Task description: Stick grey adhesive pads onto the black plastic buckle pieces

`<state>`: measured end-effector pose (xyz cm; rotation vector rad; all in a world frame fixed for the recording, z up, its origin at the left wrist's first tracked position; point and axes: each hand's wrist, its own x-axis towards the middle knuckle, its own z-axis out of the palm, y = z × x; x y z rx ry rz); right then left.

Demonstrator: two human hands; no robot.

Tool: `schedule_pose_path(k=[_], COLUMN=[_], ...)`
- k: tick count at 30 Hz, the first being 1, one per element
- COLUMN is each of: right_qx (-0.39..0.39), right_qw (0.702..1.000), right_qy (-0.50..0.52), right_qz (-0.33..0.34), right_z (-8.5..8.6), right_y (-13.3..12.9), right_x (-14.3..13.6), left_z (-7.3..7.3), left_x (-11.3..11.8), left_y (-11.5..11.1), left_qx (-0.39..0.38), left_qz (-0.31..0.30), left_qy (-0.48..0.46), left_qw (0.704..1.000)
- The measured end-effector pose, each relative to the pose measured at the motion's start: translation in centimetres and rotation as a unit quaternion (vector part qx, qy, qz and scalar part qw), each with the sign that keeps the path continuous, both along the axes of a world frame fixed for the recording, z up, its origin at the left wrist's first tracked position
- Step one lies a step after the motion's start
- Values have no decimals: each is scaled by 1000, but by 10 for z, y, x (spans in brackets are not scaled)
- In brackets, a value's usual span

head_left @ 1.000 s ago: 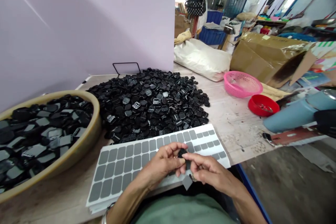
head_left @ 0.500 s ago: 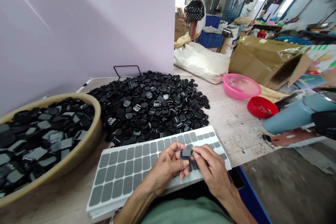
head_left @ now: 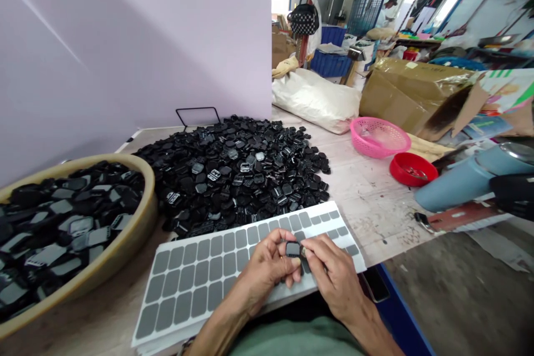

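Between thumb and fingers, my left hand [head_left: 273, 258] grips a small black plastic piece [head_left: 292, 249] with a grey face. My right hand [head_left: 329, 267] is pinched at the right edge of that piece; something tiny shows at its fingertips, too small to name. Both hands are over a stack of white sheets [head_left: 139, 329] bearing rows of grey rounded rectangular stickers. Behind the sheets lies a large heap of black plastic pieces [head_left: 233, 172]. At the left, a yellowish round tub [head_left: 153, 189] holds many black pieces with grey faces.
On the right side of the table are a pink basket [head_left: 379, 147], a red bowl [head_left: 413, 178] with small metal bits, and a blue bottle [head_left: 454, 183]. Farther back lie a white sack [head_left: 317, 100] and a cardboard box [head_left: 396, 94]. A pale wall [head_left: 167, 28] rises behind the heap.
The view has shifted slightly. The black piece in my left hand has tilted, so its grey face sits differently, and my right fingertips have moved closer against its edge.
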<state>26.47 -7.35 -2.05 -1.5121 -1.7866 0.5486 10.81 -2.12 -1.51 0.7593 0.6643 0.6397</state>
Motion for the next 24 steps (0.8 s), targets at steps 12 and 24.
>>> schedule_pose_path(k=[12,24], right_qx=[-4,0], right_qw=[999,1000], right_qy=[40,-18], right_qz=[0,18], right_z=[1,-1], right_y=[0,1], right_x=[1,3], left_z=[-3,-1], left_x=[-3,-4], left_y=[3,4], left_qx=[-19,-16], left_qz=[-2,-3], left_qy=[-10,8], left_qw=[1000,1000])
